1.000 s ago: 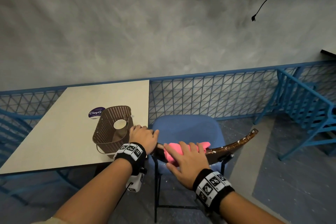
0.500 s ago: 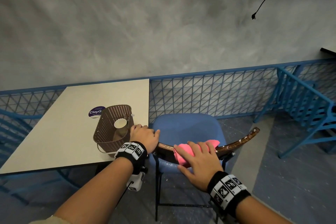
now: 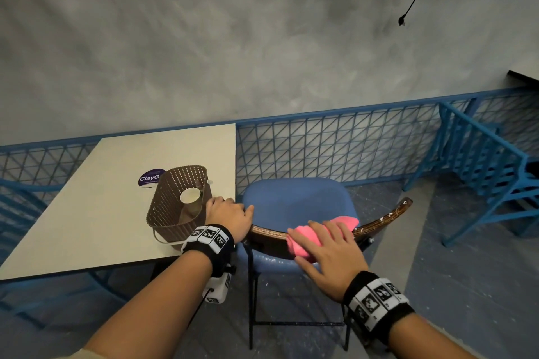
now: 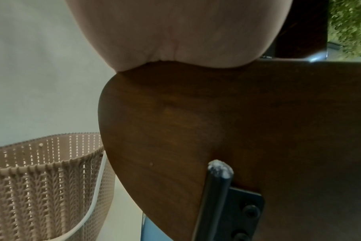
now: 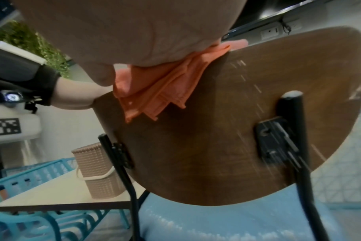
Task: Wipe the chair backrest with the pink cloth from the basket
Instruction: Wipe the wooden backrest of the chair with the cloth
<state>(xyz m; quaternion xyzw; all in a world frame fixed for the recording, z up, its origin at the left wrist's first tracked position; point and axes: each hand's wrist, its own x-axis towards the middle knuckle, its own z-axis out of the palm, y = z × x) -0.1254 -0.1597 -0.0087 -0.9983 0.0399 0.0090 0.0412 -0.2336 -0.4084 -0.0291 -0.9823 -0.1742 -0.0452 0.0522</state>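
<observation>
The chair's curved wooden backrest [image 3: 385, 218] runs across the head view above the blue seat [image 3: 291, 201]. My left hand [image 3: 230, 214] grips its left end, fingers curled over the top edge. My right hand [image 3: 326, 237] lies spread on the pink cloth [image 3: 302, 242] and presses it onto the top edge near the middle, thumb out on the near side. In the right wrist view the cloth [image 5: 155, 91] hangs in folds down the backrest's [image 5: 258, 84] rear face under my palm. The brown basket [image 3: 175, 204] stands on the table corner beside my left hand.
The beige table [image 3: 87, 213] is left of the chair, with a purple sticker [image 3: 150, 178] and a white cup [image 3: 190, 195] inside the basket. Blue mesh railing [image 3: 335, 148] runs behind, more blue metal frames [image 3: 481, 172] at right. Black chair legs [image 5: 122, 176] descend below the backrest.
My right hand has slid the pink cloth rightward along the top of the backrest. My left hand has kept its grip on the left end.
</observation>
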